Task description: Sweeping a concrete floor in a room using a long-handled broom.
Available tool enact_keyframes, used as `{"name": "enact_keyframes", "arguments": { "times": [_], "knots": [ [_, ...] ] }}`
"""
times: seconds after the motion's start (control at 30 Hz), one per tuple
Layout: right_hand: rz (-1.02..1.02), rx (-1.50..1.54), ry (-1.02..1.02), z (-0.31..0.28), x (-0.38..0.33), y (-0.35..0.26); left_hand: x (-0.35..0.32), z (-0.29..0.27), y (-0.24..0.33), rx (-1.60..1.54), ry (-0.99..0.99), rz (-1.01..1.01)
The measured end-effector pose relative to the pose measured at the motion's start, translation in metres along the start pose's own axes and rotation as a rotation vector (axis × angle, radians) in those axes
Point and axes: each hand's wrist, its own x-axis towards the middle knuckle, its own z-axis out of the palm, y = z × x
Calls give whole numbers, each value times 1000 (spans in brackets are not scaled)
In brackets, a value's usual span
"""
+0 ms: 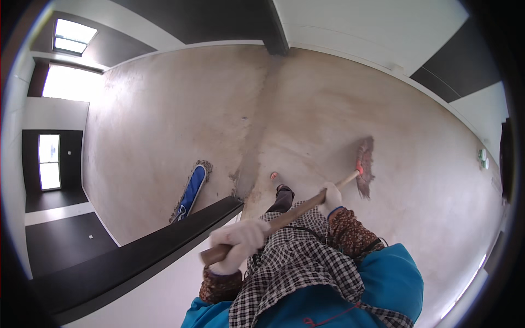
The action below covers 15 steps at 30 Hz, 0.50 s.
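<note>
Presently, my inventory from the head view:
Left hand (pixel 239 244): white-gloved, fingers wrapped tight round the near end of the broom handle (pixel 284 217), low in the scene, left of centre.
Right hand (pixel 330 199): white-gloved, clamped on the same handle farther along, to the right and beyond my left hand.
Broom handle: wooden, running diagonally from near left to far right, passing through both my fists.
Broom head (pixel 365 166): reddish-brown bristles, orange collar, resting on the floor (pixel 306 104) at far right.
Apron (pixel 298 257): black-and-white check, under the handle, between my arms.
Floor: bare, dusty concrete, a darker streak down the middle.
Flat mop (pixel 191 191): blue pad, grey fringe, lying on the floor at left, well apart from the broom head.
Ledge (pixel 136 254): dark, long, crossing near left, just beside the mop.
</note>
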Motion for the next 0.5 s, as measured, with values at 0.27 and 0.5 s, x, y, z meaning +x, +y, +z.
{"name": "enact_keyframes", "arguments": {
  "times": [0.27,0.5],
  "knots": [
    [127,-172,-363,139,75,132,33,-73,48,167,242,177],
    [458,-277,-667,336,-15,194,29,-120,103,476,305,275]
  ]
}}
